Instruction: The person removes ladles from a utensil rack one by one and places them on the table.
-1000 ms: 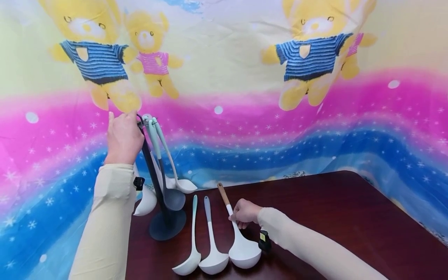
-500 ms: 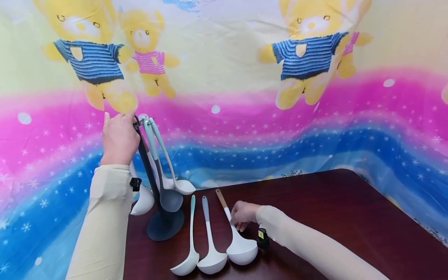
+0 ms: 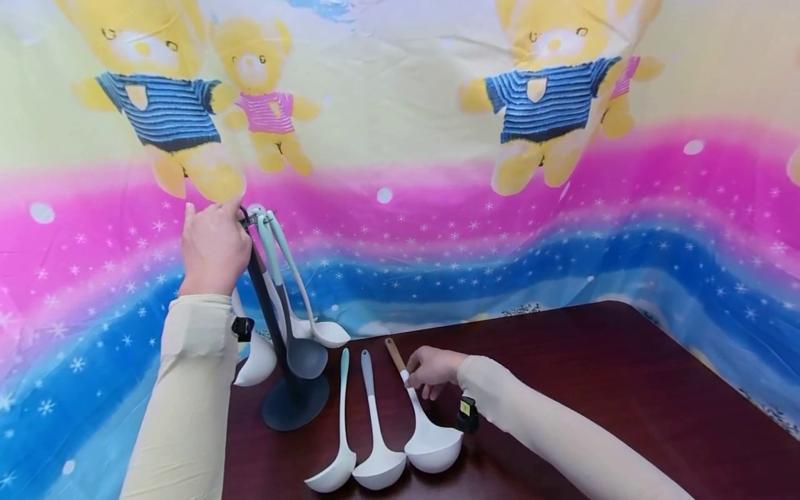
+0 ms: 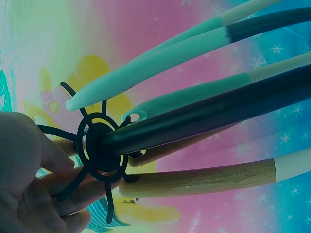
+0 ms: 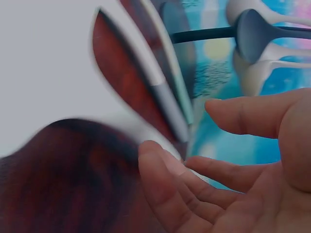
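My left hand (image 3: 215, 243) grips the top of a black utensil stand (image 3: 294, 406). In the left wrist view its fingers (image 4: 51, 208) lie among the hooks of the ring. Several ladles hang from the stand, including a dark grey one (image 3: 306, 357) with a mint handle. My right hand (image 3: 434, 368) is over the handle of a white ladle (image 3: 434, 448) with a wooden grip, lying on the table. Its thumb and fingers stand apart in the right wrist view, where the ladle's bowl (image 5: 43, 63) looms large and blurred.
Left of that ladle lie a white ladle (image 3: 380, 472) with a grey grip and another (image 3: 334, 476) with a mint grip, side by side. The dark brown table (image 3: 562, 361) meets a backdrop (image 3: 406, 229) printed with bears.
The wooden-gripped ladle's handle end has come down towards me, and its bowl has shifted slightly. My right hand has loosened and risen a little along the handle. The left hand stays on the stand.
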Tool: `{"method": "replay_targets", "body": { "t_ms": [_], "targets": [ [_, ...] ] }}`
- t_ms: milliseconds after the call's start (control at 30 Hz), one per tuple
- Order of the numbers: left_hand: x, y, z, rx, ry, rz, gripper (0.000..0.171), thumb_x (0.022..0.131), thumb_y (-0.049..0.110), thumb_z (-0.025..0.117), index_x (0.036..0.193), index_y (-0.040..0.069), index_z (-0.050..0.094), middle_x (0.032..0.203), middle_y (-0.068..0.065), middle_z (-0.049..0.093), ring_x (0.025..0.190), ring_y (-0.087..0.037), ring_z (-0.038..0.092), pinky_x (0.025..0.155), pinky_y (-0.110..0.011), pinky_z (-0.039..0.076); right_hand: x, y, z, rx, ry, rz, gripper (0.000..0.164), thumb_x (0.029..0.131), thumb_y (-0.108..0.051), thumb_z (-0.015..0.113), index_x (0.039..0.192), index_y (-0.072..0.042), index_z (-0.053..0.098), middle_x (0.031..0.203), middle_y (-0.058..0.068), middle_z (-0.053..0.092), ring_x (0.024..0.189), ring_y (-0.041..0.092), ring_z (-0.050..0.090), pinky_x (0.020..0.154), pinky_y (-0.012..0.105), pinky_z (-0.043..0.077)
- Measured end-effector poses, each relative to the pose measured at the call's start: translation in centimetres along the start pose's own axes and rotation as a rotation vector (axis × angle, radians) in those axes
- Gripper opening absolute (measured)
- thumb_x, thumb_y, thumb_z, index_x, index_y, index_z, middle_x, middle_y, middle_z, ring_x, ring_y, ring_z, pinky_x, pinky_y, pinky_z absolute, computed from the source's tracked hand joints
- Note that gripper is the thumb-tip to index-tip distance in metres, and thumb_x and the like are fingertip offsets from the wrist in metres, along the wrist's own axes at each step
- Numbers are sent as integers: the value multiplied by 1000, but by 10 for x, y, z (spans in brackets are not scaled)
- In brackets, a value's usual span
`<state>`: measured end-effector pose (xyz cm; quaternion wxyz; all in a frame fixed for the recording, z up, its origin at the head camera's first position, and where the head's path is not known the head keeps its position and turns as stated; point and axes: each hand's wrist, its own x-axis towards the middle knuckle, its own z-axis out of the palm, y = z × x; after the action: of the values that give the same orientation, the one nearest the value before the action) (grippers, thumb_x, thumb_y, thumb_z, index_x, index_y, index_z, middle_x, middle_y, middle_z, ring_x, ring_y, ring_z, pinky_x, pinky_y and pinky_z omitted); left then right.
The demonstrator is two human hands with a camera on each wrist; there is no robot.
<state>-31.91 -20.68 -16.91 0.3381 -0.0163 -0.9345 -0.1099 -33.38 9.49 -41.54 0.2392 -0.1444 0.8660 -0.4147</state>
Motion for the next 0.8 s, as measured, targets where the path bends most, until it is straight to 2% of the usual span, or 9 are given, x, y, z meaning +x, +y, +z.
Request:
{"method": "replay_targets", "body": {
  "t_ms": [200, 400, 533, 633, 800],
  "targets": [
    [0, 2, -1, -8, -13, 1, 45, 97, 11, 35, 141, 9, 42, 108, -29, 60, 123, -45, 45, 116, -49, 3, -3, -18, -8, 38, 11, -48, 44, 90, -15, 60, 129, 4, 48, 97, 8, 66, 73, 33, 64, 63, 39, 56],
    [-2, 0, -2, -48, 22, 9, 45, 98, 20, 32, 141, 11, 41, 97, -28, 61, 117, -47, 48, 115, -52, 4, 1, -41, 3, 48, 44, -154, 37, 90, -15, 61, 124, -2, 55, 105, 8, 61, 79, 35, 65, 67, 44, 56],
    [-3, 0, -1, -70, 39, 19, 45, 98, 22, 33, 141, 11, 42, 95, -27, 61, 112, -47, 51, 115, -53, 3, 7, -64, 14, 35, 83, -268, 29, 91, -15, 60, 118, -7, 59, 99, 5, 62, 76, 28, 63, 65, 42, 55],
    [-4, -1, 0, -76, 46, 19, 45, 98, 22, 34, 140, 10, 44, 90, -26, 61, 109, -47, 53, 115, -52, 3, 10, -83, 22, 17, 112, -347, 29, 91, -18, 59, 119, -8, 59, 99, 1, 63, 76, 20, 62, 63, 37, 55],
    [-4, -1, 0, -73, 53, 20, 45, 96, 20, 35, 138, 7, 47, 92, -28, 61, 107, -48, 53, 115, -52, 2, 16, -113, 34, 54, 130, -444, 38, 92, -20, 58, 128, -9, 53, 117, 6, 60, 80, 13, 63, 63, 30, 55]
  ]
}}
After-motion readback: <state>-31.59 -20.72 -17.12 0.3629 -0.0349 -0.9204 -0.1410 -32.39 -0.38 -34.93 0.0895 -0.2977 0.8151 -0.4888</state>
